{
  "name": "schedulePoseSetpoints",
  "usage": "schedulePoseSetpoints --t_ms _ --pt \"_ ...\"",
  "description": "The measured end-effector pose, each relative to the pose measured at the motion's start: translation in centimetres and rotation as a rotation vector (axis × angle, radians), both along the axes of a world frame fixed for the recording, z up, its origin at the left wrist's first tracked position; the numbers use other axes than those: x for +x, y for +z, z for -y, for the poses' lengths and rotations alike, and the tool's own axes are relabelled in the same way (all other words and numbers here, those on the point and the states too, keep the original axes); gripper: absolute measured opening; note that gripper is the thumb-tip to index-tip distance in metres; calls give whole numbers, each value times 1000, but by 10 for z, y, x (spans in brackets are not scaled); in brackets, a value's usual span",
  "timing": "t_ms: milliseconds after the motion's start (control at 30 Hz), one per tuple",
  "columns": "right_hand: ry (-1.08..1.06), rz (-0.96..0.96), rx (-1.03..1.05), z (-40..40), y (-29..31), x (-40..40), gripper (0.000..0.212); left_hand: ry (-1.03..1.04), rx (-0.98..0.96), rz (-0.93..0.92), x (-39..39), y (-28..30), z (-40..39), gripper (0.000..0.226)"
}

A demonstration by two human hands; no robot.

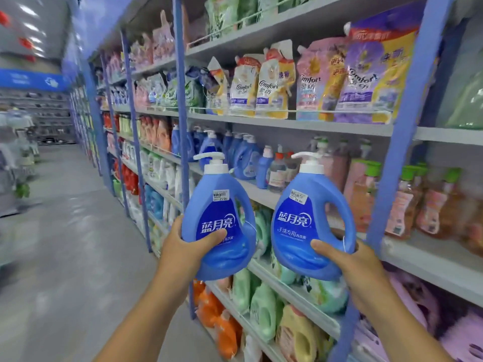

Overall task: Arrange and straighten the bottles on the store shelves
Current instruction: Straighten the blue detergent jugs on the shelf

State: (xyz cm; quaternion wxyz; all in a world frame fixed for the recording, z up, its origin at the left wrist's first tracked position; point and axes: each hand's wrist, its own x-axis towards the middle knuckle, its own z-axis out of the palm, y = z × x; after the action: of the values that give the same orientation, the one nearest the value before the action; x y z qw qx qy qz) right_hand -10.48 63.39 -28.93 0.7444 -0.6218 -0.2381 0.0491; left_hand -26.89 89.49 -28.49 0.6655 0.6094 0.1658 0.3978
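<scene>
Two bare hands up in front of the shelving, one bottle each, both held in the air clear of the shelves.

Left hand (189, 244): fingers wrapped round the lower body of a blue plastic detergent bottle with white pump top and handle cut-out (219, 220), thumb across the front label. Bottle roughly upright, tilted a little to the right, price sticker near the shoulder.

Right hand (347, 262): closed on the base of a second, matching blue pump bottle (311, 220), thumb on the front, fingers behind. Leans slightly left at the top, also stickered. The two bottles sit side by side, near each other, not touching.

Behind them: grey metal shelf boards on blue uprights (402, 142). The mid shelf (258, 189) carries more blue pump bottles (243, 155) at the left, small clear bottles, then pink and amber bottles with green caps (407, 199) to the right. Shelf above: Comfort refill pouches (271, 87) standing behind a wire rail. Lower shelves: green, orange and yellow jugs (264, 309). Grey aisle floor (65, 244) runs off to the left, blurred.
</scene>
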Motion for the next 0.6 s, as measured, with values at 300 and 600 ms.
schedulePoseSetpoints --t_ms 300,600 --pt "-107 23 91 -142 -20 134 50 8 25 -70 135 -16 -123 79" --pt "-256 21 19 -232 -12 224 39 -117 84 -49 272 -1 -236 64"
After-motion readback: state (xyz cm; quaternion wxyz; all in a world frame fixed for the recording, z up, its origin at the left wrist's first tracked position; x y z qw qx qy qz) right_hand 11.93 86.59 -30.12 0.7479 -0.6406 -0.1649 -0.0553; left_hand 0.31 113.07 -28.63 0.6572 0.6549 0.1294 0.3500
